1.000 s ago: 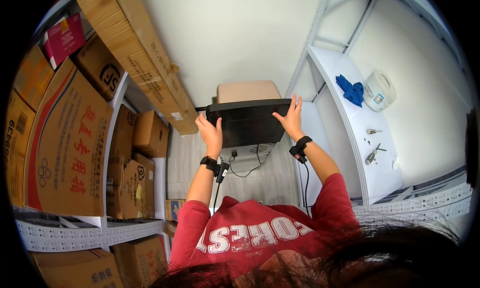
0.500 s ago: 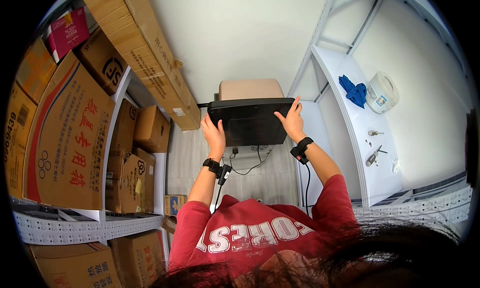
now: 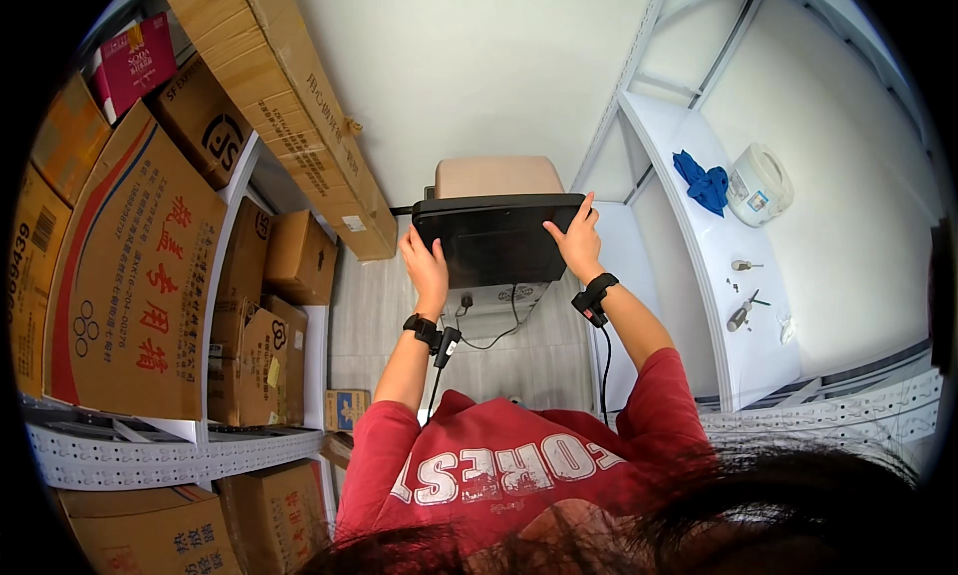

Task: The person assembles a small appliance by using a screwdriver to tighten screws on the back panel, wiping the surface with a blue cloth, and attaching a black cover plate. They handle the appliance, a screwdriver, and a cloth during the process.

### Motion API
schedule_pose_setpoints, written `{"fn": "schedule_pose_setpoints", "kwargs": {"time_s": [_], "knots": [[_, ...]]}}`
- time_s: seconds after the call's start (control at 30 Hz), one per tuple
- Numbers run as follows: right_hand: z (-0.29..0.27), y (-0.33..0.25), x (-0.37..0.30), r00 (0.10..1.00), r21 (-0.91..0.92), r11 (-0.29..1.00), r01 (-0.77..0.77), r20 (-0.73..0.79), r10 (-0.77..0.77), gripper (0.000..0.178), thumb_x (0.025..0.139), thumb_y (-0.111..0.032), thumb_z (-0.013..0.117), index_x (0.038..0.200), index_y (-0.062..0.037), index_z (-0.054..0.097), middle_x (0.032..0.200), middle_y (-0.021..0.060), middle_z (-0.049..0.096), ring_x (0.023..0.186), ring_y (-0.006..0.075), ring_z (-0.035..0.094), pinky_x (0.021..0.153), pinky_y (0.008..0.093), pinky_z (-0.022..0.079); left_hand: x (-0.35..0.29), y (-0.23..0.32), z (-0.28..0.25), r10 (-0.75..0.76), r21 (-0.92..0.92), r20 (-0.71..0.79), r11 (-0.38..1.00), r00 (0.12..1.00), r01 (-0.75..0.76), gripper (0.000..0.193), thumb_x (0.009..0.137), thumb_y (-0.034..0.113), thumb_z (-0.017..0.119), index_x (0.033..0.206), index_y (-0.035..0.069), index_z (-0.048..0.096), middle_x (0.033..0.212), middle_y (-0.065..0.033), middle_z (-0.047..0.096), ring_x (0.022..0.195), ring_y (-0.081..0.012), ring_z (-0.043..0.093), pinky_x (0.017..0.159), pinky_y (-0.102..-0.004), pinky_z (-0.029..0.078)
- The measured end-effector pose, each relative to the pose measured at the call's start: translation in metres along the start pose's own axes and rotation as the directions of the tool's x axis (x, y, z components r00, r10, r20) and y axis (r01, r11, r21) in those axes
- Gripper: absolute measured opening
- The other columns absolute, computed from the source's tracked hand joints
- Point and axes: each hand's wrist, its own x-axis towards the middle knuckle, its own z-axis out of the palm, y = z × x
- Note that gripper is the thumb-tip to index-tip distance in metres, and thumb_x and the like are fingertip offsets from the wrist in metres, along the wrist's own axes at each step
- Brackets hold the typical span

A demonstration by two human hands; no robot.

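A: Left hand [image 3: 427,271], state?
B: Curled on the left side of a black, flat, rectangular plastic panel [image 3: 499,256]. Thumb on near face, fingers along the edge.
A: Right hand [image 3: 578,244]?
B: Clasping the upper right corner. Thumb on near face, other fingers partly hidden round the edge. Sits slightly farther forward than the left.
A: Panel relative to the hands?
B: Between the 2, ahead of the torso. Long axis runs left to right, hand to hand; near face slants toward the person. Neither hand is nearer, both touch.
A: Under it?
B: Grey boxy housing with round vents [image 3: 491,313], plus a thin black cable [image 3: 484,348] looping off its near side.
A: Past it?
B: Smooth, beige, rounded cover [image 3: 499,178] just beyond the panel's top edge. Can't tell if they're joined. Farthest: plain white wall [image 3: 479,76].
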Motion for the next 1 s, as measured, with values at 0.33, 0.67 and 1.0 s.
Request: {"fn": "schedule_pose_setpoints", "kwargs": {"time_s": [0.33, 0.67, 1.0], "knots": [[0.006, 0.0, 0.0, 1.0, 0.017, 0.999, -0.028, -0.012, 0.028, 0.108, 0.074, -0.049, 0.069, 0.142, 0.0013, 0.001, 0.115, 0.0295, 0.042, 0.083, 0.0426, 0.059, 0.064, 0.0433, 0.052, 0.0, 0.001, 0.0, 0.02, -0.009, -0.003, 1.0, 1.0, -0.02, 0.059, 0.082, 0.009, 0.063, 0.132, -0.003, 0.037, 0.119, -0.0195, 0.044, 0.109, -0.0358, 0.048, 0.091, -0.0387, 0.042], [0.012, 0.005, 0.009, 0.996, -0.014, 0.999, -0.035, -0.088, 0.033, 0.095, 0.067, -0.054, 0.072, 0.13, 0.0016, 0.027, 0.104, 0.0237, 0.048, 0.076, 0.039, 0.061, 0.061, 0.0421, 0.051, 0.007, -0.003, -0.005, 0.028, 0.036, 0.037, 0.999, 0.999, -0.029, 0.059, 0.081, 0.012, 0.064, 0.132, -0.001, 0.038, 0.119, -0.0194, 0.045, 0.11, -0.0366, 0.047, 0.093, -0.0399, 0.04], [0.012, 0.011, 0.007, 0.976, -0.036, 0.994, 0.102, -0.192, -0.107, 0.093, 0.066, -0.051, 0.073, 0.128, 0.0037, 0.031, 0.12, 0.0264, 0.041, 0.104, 0.0398, 0.05, 0.083, 0.0477, 0.043, 0.039, -0.008, -0.003, 0.006, -0.054, 0.187, 0.999, 0.982, 0.004, 0.072, 0.074, 0.018, 0.074, 0.131, 0.001, 0.034, 0.121, -0.0229, 0.051, 0.11, -0.0382, 0.051, 0.09, -0.0411, 0.043]]}}
